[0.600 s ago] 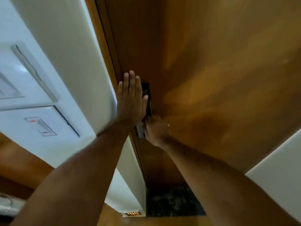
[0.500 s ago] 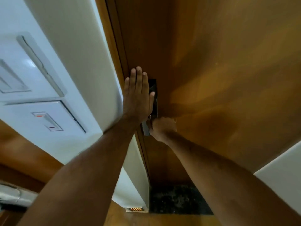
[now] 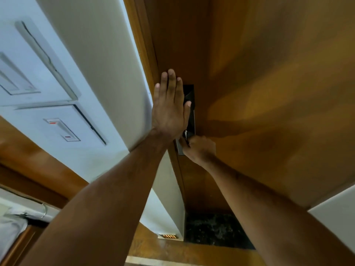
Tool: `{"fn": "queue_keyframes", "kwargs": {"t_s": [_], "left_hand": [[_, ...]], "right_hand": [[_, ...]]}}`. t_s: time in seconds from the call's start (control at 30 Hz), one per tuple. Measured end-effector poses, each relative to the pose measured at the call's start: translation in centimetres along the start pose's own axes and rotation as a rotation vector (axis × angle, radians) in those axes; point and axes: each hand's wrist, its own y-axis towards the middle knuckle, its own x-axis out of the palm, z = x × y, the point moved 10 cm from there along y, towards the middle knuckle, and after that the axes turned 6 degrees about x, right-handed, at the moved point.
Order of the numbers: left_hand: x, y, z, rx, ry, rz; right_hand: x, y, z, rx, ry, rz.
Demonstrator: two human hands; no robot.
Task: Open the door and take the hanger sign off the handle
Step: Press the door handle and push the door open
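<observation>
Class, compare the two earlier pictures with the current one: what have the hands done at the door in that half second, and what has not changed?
Very little moved. The right hand stays closed at the handle below the black lock plate, perhaps a touch more curled. The left hand stays pressed flat by the wooden door edge, fingers straight. The door remains shut; nothing was released. No hanger sign is visible.

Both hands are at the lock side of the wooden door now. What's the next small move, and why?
Probably turn the handle with the right hand and pull the door inward. That hand is closed at the bottom of the dark lock plate, the left hand lies flat and open beside it, and no gap shows at the frame. No hanger sign is visible yet.
</observation>
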Motion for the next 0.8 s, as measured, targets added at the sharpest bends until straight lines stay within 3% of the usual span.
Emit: {"fn": "queue_keyframes", "kwargs": {"t_s": [0.3, 0.57, 0.8], "left_hand": [[-3.3, -4.0, 1.5, -0.031, -0.036, 0.022], [-7.9, -10.3, 3.6, 0.016, -0.093, 0.145], [-8.2, -19.0, 1.8, 0.037, -0.344, 0.175]], "right_hand": [[-1.1, -5.2, -0.9, -0.072, -0.022, -0.049], [-2.6, -10.8, -2.0, -0.186, -0.247, -0.162], [-6.4, -18.6, -2.1, -0.162, -0.366, -0.104]]}}
